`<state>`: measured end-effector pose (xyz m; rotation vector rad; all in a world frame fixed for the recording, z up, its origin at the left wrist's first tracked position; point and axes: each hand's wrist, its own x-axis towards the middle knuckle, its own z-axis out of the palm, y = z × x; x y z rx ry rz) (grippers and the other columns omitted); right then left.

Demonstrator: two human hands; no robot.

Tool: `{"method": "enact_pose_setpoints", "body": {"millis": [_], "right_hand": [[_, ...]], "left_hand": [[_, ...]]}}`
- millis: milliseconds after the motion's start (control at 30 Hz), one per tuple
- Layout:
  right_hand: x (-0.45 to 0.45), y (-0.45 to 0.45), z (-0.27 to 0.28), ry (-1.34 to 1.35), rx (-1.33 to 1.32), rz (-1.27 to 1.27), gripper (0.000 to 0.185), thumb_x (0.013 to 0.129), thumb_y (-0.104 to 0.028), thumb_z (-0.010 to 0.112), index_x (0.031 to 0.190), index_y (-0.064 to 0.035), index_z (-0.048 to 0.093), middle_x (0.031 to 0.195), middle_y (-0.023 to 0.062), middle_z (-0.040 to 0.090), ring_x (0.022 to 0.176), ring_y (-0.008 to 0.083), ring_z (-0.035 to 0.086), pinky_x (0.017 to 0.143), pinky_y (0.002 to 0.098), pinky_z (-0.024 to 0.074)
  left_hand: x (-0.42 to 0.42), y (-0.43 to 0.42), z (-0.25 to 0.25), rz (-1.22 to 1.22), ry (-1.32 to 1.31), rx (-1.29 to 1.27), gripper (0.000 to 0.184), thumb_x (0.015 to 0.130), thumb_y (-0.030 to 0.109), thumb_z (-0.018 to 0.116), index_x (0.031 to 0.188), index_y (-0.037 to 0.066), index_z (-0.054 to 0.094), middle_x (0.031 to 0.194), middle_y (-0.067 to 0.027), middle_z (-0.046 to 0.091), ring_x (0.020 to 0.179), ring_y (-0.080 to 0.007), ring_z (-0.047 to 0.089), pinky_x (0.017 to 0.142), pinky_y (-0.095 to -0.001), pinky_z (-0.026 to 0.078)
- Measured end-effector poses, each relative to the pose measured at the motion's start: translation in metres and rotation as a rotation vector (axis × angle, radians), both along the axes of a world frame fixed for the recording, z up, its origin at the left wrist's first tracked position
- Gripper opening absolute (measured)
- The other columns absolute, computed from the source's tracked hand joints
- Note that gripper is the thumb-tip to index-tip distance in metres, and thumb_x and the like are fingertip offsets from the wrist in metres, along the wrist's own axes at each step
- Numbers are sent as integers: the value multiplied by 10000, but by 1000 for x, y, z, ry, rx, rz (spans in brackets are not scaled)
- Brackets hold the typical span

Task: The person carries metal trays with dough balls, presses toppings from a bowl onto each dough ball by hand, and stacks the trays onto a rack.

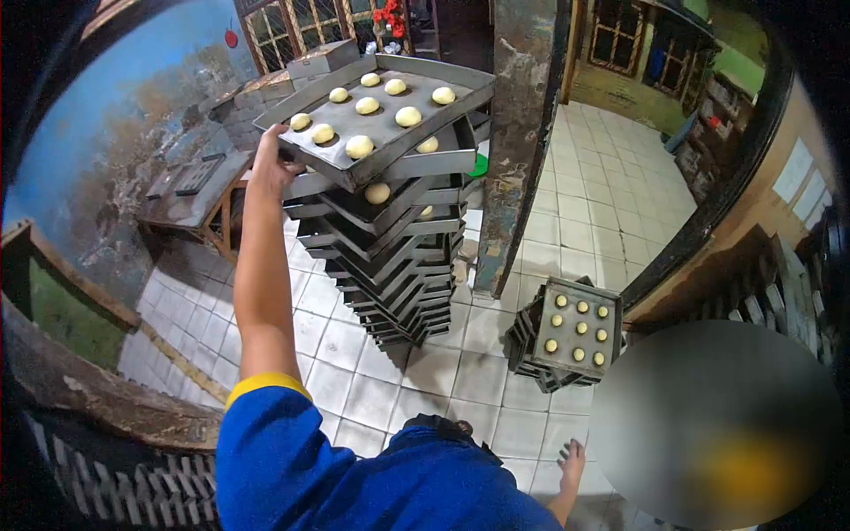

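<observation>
My left hand [273,164] grips the left corner of a metal baking tray [341,115], its fingers at the rim. Several round pale dough balls [367,105] lie spaced out on that tray. It rests on top of a tall stack of similar trays [390,257], set crosswise at angles; dough balls show in the gaps of the upper ones. My right hand [573,465] hangs low at my side over the tiled floor, holding nothing, its fingers apart.
A shorter stack of trays, its top tray [567,332] bearing several dough balls, stands on the tiles at right. A pillar [522,133] rises behind the tall stack. A low table [190,195] is at left. A blurred round patch [708,416] hides the lower right.
</observation>
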<state>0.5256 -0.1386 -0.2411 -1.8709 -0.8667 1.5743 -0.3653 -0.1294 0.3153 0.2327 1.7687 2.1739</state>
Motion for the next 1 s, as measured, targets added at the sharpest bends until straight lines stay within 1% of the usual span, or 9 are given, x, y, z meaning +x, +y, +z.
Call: {"method": "enact_pose_setpoints", "body": {"millis": [133, 200, 333, 367, 400, 533, 600, 800, 1000], "right_hand": [[-42, 17, 75, 117, 203, 84, 534, 1102, -464, 595, 1500, -108, 579, 1460, 162, 644, 1231, 328, 671, 973, 492, 561], [-47, 9, 74, 137, 196, 90, 528, 1104, -469, 587, 1491, -109, 585, 1448, 157, 647, 1236, 330, 669, 983, 495, 558], [-38, -33, 47, 155, 97, 107, 518, 1101, -470, 586, 1476, -112, 589, 1414, 153, 660, 1216, 324, 677, 961, 498, 564], [-30, -45, 33, 159, 50, 78, 517, 1098, -467, 591, 1475, -114, 587, 1404, 150, 665, 1202, 322, 683, 947, 497, 568], [-29, -53, 23, 168, 6, 42, 516, 1095, -465, 596, 1475, -116, 586, 1395, 147, 671, 1187, 320, 689, 933, 496, 572], [-15, -95, 16, 189, 102, -151, 587, 1074, -491, 623, 1478, -66, 590, 1316, 155, 718, 1124, 305, 728, 896, 456, 592], [-1, -110, 4, 205, 123, -199, 484, 1086, -434, 629, 1423, -85, 624, 1299, 144, 727, 1106, 298, 725, 887, 461, 597], [17, -110, 27, 217, 116, -273, 575, 1089, -500, 618, 1464, -64, 625, 1336, 134, 727, 1151, 242, 730, 939, 402, 606], [-17, -60, 183, 603, 381, -177, 703, 1153, -598, 395, 1571, -50, 534, 1523, 130, 614, 1366, 252, 614, 1155, 430, 492]], "left_hand": [[-40, 17, -16, -125, -294, 32, 395, 873, 322, 738, 1085, 55, 539, 771, -65, 536, 447, -141, 376, 361, -253, 295], [-54, 29, -29, -98, -184, -75, 364, 848, 307, 743, 1070, 63, 591, 838, -90, 575, 566, -222, 528, 490, -373, 420], [-94, 43, -49, -137, -112, 117, 287, 816, 253, 734, 1033, 113, 609, 898, -80, 580, 639, -237, 572, 522, -395, 455], [-41, 23, -15, 23, 5, -81, 229, 806, 254, 729, 976, 126, 644, 1007, -89, 592, 755, -253, 612, 577, -414, 506], [-64, 29, -17, 53, -48, -34, 290, 785, 275, 753, 1023, 135, 665, 1134, -100, 598, 852, -269, 618, 659, -438, 544], [-141, 2, -62, -241, 112, 288, 482, 1017, 370, 650, 1400, 82, 591, 1333, -138, 620, 1164, -343, 664, 924, -529, 595], [-78, 13, -50, -160, 212, 241, 497, 1007, 348, 642, 1421, 80, 576, 1356, -140, 608, 1178, -340, 655, 935, -520, 588], [198, 109, -61, -288, 417, 173, 555, 977, 284, 617, 1483, 74, 530, 1422, -145, 573, 1221, -333, 628, 968, -494, 566], [365, 137, -119, -584, 357, 138, 628, 946, 220, 592, 1546, 68, 484, 1489, -150, 538, 1263, -325, 601, 1000, -467, 545]]}}
